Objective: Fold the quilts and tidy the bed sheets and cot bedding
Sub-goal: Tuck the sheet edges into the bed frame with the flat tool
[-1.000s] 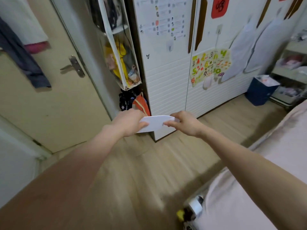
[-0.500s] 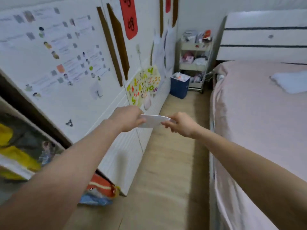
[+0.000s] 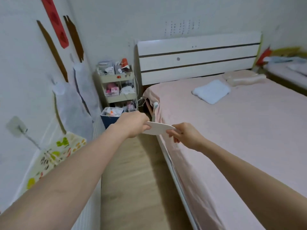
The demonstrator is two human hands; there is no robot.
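Gripping 1 flat white card [image 3: 157, 129] (left hand [image 3: 132, 123], right hand [image 3: 186, 136], each pinching an end) beside pink-sheeted bed [image 3: 232, 130]

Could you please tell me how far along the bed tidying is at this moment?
Done: the pink sheet lies mostly smooth, with a folded white cloth on it. In hand: left hand and right hand hold a flat white tool. Left: the sheet's bunched corner.

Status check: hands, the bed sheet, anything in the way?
Left hand and right hand both grip white flat tool. Pink bed sheet untouched. Folded white cloth lies on it.
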